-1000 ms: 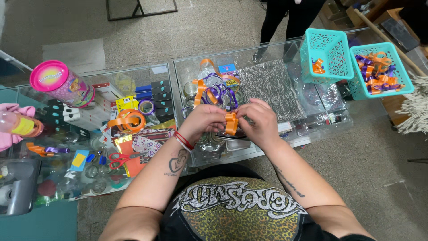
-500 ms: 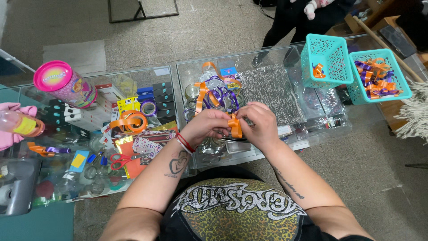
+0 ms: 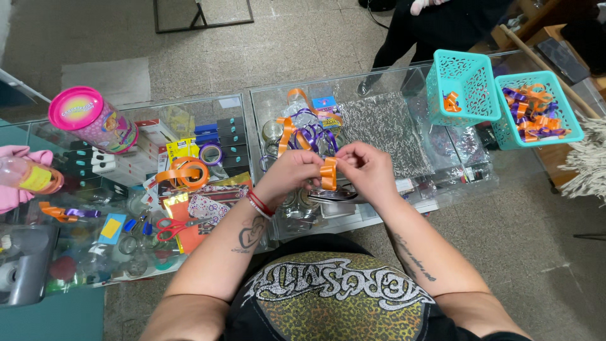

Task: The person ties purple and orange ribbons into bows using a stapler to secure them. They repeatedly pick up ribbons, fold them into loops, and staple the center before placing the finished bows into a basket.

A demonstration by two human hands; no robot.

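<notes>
- We stand at a glass display counter [image 3: 391, 208] cluttered with craft goods, and the work on it looks partly done, as far as we can judge.
- Two turquoise plastic baskets sit at the far right: the right basket [image 3: 555, 129] holds a heap of finished orange and purple ribbon loops, while the left basket [image 3: 457, 101] has only a single orange piece in it, so we judge many pieces made and room for more.
- A tangle of loose orange and purple ribbon [image 3: 303, 132] lies on the glass just beyond our hands, which suggests stock not yet worked.
- An orange ribbon roll [image 3: 184, 172] rests to the left, and red-handled scissors [image 3: 177, 227] lie near it, untouched.
- Our left hand [image 3: 287, 173] pinches one side of a short orange ribbon strip [image 3: 328, 173], fingers closed on it.
- Our right hand [image 3: 369, 167] grips the other side, fingertips bent in against the ribbon.
- The strip is held above the counter between both hands, folded into a small loop; we cannot tell whether it is fastened yet.
</notes>
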